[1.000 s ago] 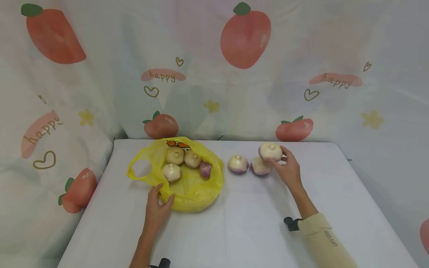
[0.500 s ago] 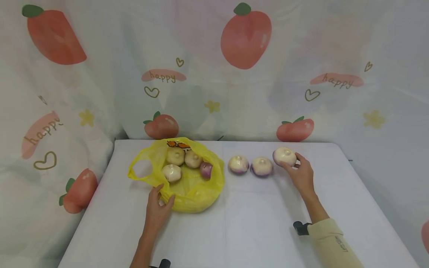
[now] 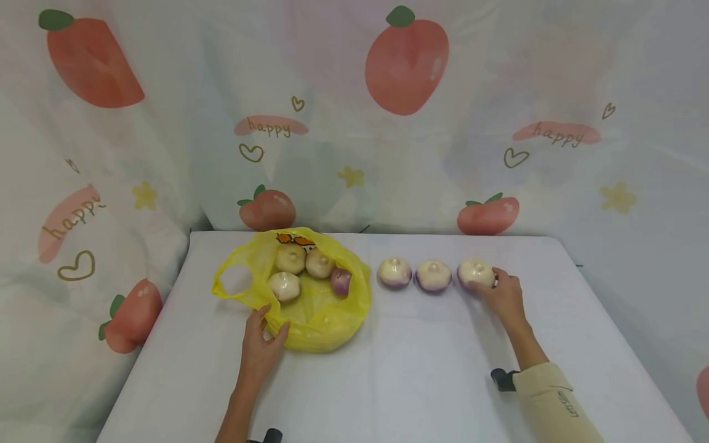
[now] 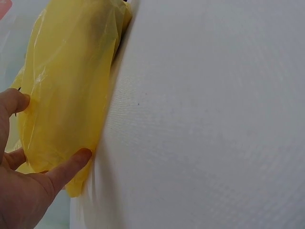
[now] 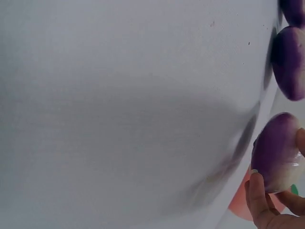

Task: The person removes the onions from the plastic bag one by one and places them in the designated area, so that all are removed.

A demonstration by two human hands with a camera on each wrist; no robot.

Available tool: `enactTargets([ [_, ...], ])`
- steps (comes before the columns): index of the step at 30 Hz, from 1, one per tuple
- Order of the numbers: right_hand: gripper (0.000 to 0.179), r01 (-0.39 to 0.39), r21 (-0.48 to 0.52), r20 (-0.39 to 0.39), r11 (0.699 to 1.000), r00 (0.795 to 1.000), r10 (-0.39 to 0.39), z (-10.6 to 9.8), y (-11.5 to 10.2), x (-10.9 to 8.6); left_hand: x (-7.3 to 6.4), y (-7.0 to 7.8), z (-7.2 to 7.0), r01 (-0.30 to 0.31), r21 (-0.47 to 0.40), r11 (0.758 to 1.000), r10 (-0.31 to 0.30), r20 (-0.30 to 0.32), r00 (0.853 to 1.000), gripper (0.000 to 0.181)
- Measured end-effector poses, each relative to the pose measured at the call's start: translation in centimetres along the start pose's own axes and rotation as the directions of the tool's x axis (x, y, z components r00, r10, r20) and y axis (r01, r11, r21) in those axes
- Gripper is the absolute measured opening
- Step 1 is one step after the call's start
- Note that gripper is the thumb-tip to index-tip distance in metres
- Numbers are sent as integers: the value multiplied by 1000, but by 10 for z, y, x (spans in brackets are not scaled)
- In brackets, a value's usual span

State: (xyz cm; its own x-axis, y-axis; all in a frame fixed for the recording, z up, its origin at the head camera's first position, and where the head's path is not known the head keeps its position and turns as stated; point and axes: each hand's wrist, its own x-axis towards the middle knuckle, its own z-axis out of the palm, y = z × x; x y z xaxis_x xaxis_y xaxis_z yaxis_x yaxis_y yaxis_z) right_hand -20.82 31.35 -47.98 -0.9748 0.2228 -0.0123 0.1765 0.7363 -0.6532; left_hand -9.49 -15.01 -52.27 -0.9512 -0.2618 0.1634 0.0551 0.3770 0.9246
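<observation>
My right hand [image 3: 503, 295] holds a flattened onion [image 3: 475, 273], white on top and purple below, between thumb and fingers. In the right wrist view this onion [image 5: 275, 152] is close over the table, a narrow gap between it and its shadow. Just left of it sit two similar onions [image 3: 434, 275] [image 3: 394, 272] in a row. My left hand [image 3: 263, 344] holds the near left side of a yellow plastic bag [image 3: 324, 335], thumb and fingers spread around its edge. Inside the bag's opening lie pale onions [image 3: 285, 286] and one purple onion [image 3: 340, 282].
The white table [image 3: 382, 381] ends at a back edge against a printed curtain [image 3: 332, 178]. At the left, a loop handle [image 3: 218, 286] of the bag sticks out over the table. Black wrist mounts [image 3: 503, 379] sit on both forearms.
My right hand has carried the onion rightward and down, from over the second onion to a spot beside it. The left hand and the bag stay in place.
</observation>
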Motion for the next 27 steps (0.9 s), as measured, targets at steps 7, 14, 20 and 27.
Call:
enactTargets([
  [7, 78, -35, -12, 25, 999, 999, 35, 6, 4, -1, 0, 0, 1, 14, 17, 1000, -14, -2, 1000, 54],
  [14, 76, -7, -22, 12, 1000, 1000, 7, 8, 8, -2, 0, 2, -1, 44, -5, 999, -44, 16, 999, 56],
  [20, 76, 7, -23, 22, 1000, 1000, -7, 8, 14, -3, 0, 3, -2, 46, -9, 999, -46, 21, 999, 56],
  [27, 79, 13, 5, 30, 1000, 999, -13, 6, 18, -6, 0, 3, -1, 37, -5, 999, -37, 14, 999, 55],
])
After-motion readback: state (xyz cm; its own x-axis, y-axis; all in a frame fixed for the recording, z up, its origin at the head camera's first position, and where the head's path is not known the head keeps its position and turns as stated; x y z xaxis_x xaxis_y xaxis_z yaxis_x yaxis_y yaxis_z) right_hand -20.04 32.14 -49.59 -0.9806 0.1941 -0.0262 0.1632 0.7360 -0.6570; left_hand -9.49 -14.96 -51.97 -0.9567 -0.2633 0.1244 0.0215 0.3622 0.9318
